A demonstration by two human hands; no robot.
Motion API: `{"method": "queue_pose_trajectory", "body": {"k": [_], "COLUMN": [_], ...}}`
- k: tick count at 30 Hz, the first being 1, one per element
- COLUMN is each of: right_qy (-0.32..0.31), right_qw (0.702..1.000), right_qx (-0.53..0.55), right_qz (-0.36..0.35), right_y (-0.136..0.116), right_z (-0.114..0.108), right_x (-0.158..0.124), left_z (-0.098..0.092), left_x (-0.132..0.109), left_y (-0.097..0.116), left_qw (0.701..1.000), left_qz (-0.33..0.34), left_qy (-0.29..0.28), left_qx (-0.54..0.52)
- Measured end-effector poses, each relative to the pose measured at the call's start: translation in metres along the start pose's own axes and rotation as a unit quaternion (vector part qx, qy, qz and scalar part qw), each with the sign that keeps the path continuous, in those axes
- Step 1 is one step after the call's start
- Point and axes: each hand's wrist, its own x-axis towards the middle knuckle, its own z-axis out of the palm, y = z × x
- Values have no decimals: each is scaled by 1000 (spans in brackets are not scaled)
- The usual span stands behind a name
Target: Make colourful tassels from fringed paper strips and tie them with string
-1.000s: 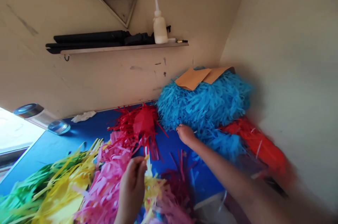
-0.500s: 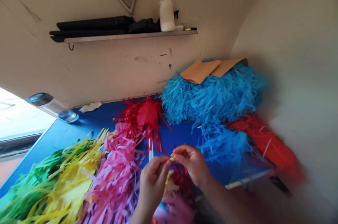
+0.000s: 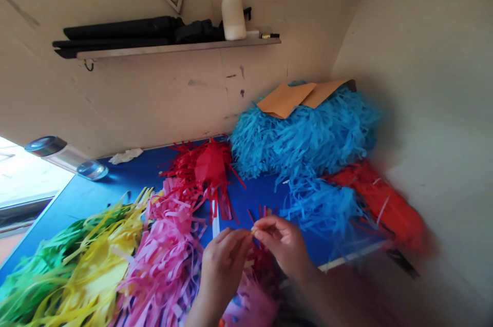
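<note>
I see my left hand (image 3: 225,260) and right hand (image 3: 283,245) meeting fingertip to fingertip above the near edge of the blue bench (image 3: 115,188), both pinched narrow on a small yellow paper strip (image 3: 253,231) held between them. Just beside them on the left lies the pink fringe (image 3: 169,260), with yellow fringe (image 3: 96,265) further toward the left edge. Red fringe (image 3: 208,168) sits mid-bench, and the blue fringe pile (image 3: 308,137) fills the far right corner.
</note>
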Motion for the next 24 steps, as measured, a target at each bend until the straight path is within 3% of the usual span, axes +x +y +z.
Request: {"method": "queue_pose_trajectory", "body": {"k": [5, 8, 11, 15, 18, 24], "right_qy": [-14, -40, -48, -64, -57, -44], "right_qw": [997, 992, 993, 998, 994, 987], "right_qx": [66, 93, 76, -13, -55, -99], "right_qz": [30, 78, 78, -20, -70, -118], "right_y": [-2, -4, -5, -5, -5, -8], "right_z": [-2, -3, -7, -14, -18, -23], "right_x": [-1, -1, -1, -4, -8, -15], "left_z": [2, -1, -4, -7, -6, 3], "left_x": [-6, -7, -2, 5, 7, 6], "left_y": [-7, -10, -8, 1, 5, 8], "left_qw": [987, 979, 989, 998, 998, 989], "left_qz": [-118, -133, -88, 10, 26, 146], "left_qy": [-35, -61, -67, -61, -61, 16], "left_qx": [-107, -142, -103, -26, -22, 3]}}
